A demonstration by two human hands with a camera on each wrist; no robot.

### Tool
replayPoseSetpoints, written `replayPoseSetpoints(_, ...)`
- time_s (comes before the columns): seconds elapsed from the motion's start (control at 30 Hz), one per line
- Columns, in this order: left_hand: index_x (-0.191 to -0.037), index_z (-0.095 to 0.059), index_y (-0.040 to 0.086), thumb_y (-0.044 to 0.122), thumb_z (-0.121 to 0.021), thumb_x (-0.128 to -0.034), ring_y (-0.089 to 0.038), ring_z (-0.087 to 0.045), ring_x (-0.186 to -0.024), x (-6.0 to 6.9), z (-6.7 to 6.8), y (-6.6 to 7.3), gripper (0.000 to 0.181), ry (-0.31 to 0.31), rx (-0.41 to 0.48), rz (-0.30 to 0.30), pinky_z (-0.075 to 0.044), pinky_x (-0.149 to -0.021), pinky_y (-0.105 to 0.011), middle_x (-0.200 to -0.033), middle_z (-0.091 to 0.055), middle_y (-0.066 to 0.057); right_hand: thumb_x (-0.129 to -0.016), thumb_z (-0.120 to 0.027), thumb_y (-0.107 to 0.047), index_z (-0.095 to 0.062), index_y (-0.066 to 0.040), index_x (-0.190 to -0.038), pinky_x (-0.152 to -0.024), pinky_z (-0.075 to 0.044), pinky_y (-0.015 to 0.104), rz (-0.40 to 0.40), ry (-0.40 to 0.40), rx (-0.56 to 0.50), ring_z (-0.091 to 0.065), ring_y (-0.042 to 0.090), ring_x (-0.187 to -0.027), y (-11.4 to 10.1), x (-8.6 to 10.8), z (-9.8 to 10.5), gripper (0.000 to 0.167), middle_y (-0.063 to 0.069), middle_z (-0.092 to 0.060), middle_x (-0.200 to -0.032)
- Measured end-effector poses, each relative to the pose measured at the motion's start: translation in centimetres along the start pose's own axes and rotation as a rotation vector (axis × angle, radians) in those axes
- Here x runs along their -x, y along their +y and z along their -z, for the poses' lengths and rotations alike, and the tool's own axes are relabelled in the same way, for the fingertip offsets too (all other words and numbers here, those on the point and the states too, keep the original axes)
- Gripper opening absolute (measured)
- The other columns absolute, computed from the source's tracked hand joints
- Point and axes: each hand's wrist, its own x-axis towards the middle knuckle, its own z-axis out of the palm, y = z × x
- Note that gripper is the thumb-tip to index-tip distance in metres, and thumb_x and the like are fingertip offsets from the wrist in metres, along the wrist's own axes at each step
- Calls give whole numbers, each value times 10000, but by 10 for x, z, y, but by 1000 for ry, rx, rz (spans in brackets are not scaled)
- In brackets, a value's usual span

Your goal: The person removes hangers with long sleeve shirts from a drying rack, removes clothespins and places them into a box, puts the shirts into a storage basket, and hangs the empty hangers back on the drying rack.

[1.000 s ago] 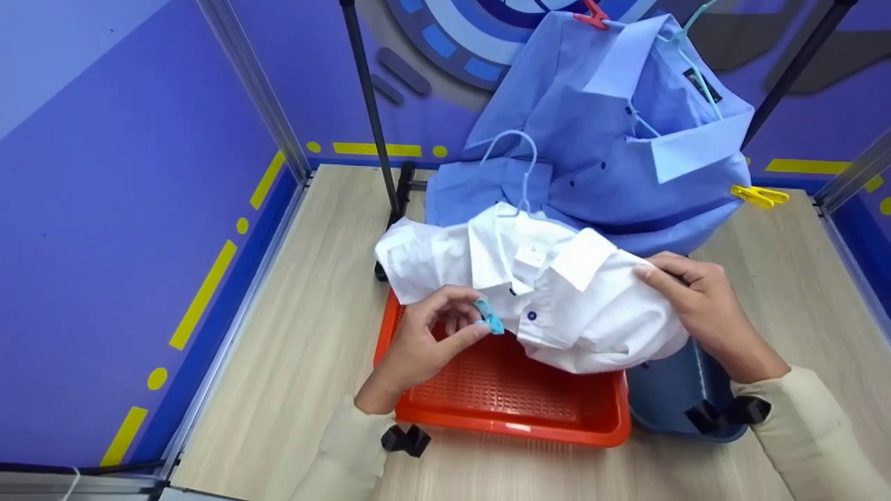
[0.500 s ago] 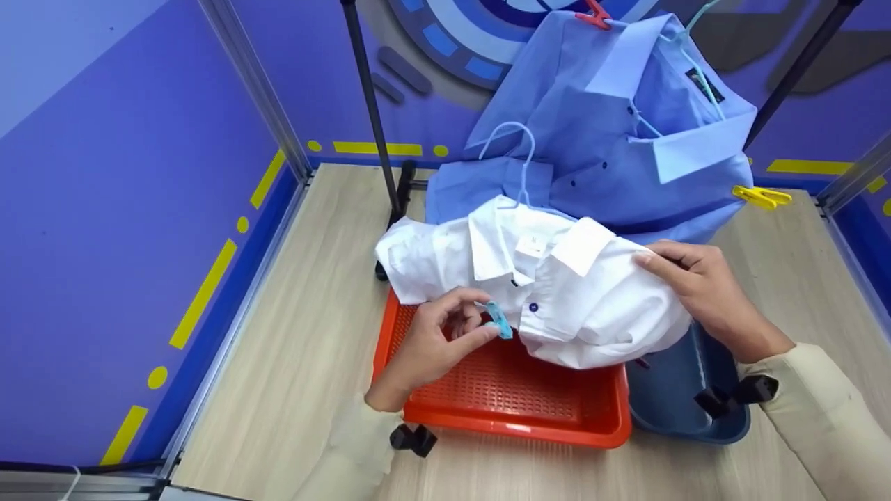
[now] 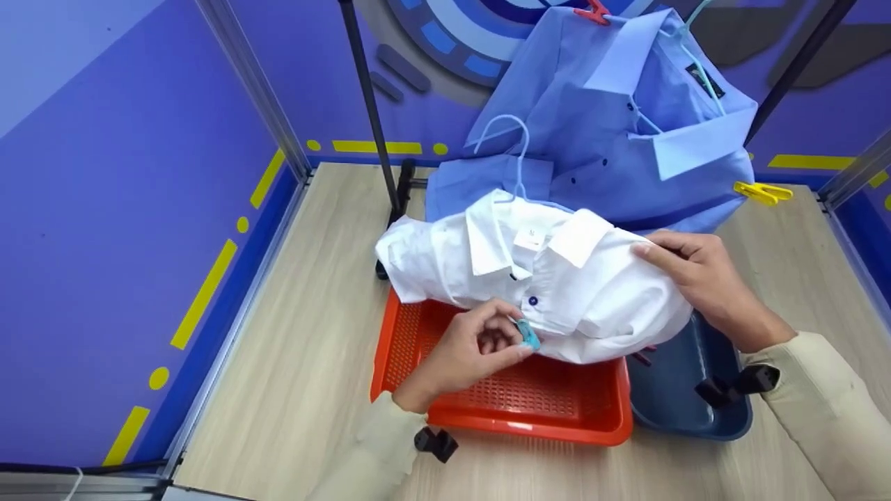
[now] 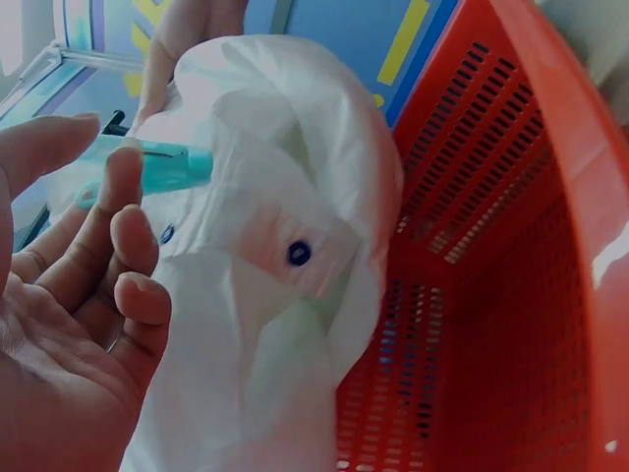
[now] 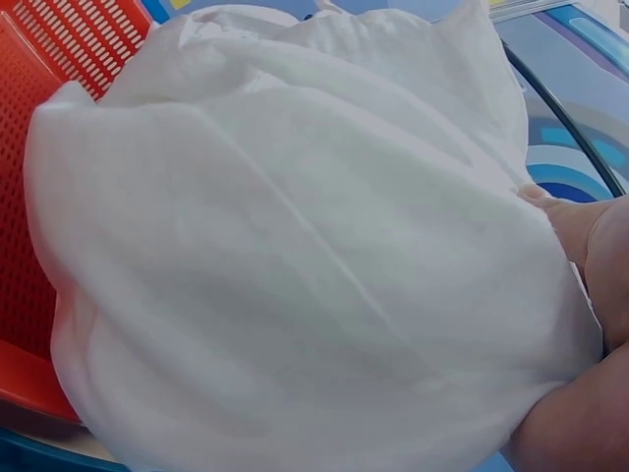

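Note:
A white shirt (image 3: pixel 445 261) with dark buttons hangs on a light blue hanger (image 3: pixel 522 149), its lower part bunched over the red basket. My right hand (image 3: pixel 710 285) pinches the shirt's shoulder between thumb and fingers; in the right wrist view the cloth (image 5: pixel 295 256) fills most of the picture. Between thumb and forefinger my left hand (image 3: pixel 473 344) holds a teal clothespin (image 3: pixel 528 335), close in front of the shirt's button strip. The left wrist view shows the same clothespin (image 4: pixel 177 167) apart from the cloth, near a blue button (image 4: pixel 299 253).
Beneath the shirt is a red perforated basket (image 3: pixel 515 426), with a dark blue bin (image 3: pixel 672 390) at its right. A blue shirt (image 3: pixel 585 139) hangs behind, bearing a red clothespin (image 3: pixel 593 12) and a yellow clothespin (image 3: pixel 763 193). Black rack poles (image 3: pixel 369 90) stand at both sides.
My left hand has moved right and slightly down with the clothespin, along the shirt front. The white shirt and its hanger have risen a little with my right hand.

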Motion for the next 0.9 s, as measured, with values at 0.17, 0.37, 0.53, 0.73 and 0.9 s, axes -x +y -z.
replayPoseSetpoints(0.17, -1079, -542, 86, 186, -717, -874, -61, -529, -658, -3, -12, -4, 288, -63, 5, 33, -426, -577, -156, -886, -712, -68, -953, -606, -157, -682, 48, -1106, -616, -543, 185, 10, 1, 12, -635, 58, -698, 0, 0, -1, 267, -173, -694, -908)
replayPoseSetpoints(0.37, -1078, -540, 74, 140, -713, -871, -41, -539, -659, -7, -29, -8, 278, -115, -5, 44, -420, -580, -135, -897, -723, -80, -958, -600, -173, -679, 40, -1117, -622, -552, 195, 10, -14, 9, -641, 75, -694, 0, 0, -2, 277, -161, -693, -916)
replayPoseSetpoints(0.53, -1095, -543, 104, 149, -717, -870, -3, -540, -664, -11, -41, -9, 288, -131, -36, 33, -448, -577, -135, -900, -726, -40, -957, -600, -174, -675, 44, -1128, -620, -555, 196, 6, -7, 3, -645, 77, -689, 2, 0, -3, 287, -161, -692, -918)
replayPoseSetpoints(0.73, -1077, -530, 126, 151, -722, -868, 36, -534, -660, -13, -52, -11, 284, -150, -35, -14, -464, -571, -127, -883, -726, -9, -953, -608, -184, -683, 41, -1109, -610, -541, 180, -5, 16, 16, -637, 56, -687, 7, 0, -2, 283, -171, -692, -895)
replayPoseSetpoints(0.9, -1070, -534, 102, 142, -733, -857, 54, -539, -676, -15, -59, -12, 294, -163, -29, -39, -477, -582, -118, -866, -711, -30, -951, -610, -170, -685, 46, -1095, -601, -535, 174, 5, 33, 13, -633, 51, -677, 11, -2, -1, 270, -175, -691, -888)
